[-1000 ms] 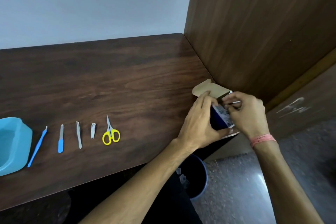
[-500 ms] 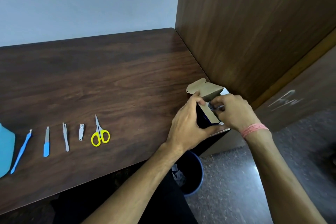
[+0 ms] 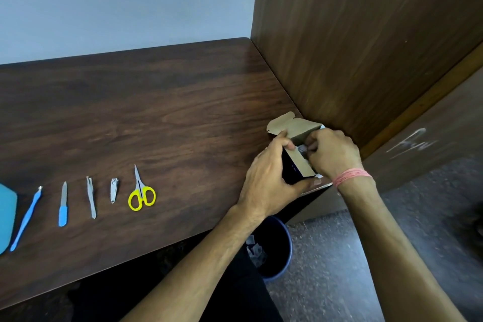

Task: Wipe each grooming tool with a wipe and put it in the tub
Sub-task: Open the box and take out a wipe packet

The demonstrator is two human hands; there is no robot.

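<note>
At the table's right end stands a small dark-blue wipe box [image 3: 292, 167] with its brown flaps open. My left hand [image 3: 266, 180] grips the box's side. My right hand [image 3: 333, 154] reaches into the open top, fingers curled and pinching a wipe packet [image 3: 303, 149] that is mostly hidden. Far left, a row of tools lies on the wood: a blue cuticle pusher [image 3: 26, 218], a blue-handled nail file [image 3: 63, 204], steel tweezers [image 3: 91, 197], a nail clipper [image 3: 114, 190] and yellow-handled scissors [image 3: 141, 192]. The light-blue tub [image 3: 6, 219] is cut off by the left edge.
The dark wooden table [image 3: 162, 117] meets a wooden side panel [image 3: 352, 47] on the right and a pale wall behind. Under the table's right end stands a dark-blue waste bin [image 3: 277, 248] with scraps inside, on a speckled floor.
The view has shifted, so the tub slid toward the left edge. My right hand's fingers have gone deeper into the box's open top; my left hand keeps its hold on the box.
</note>
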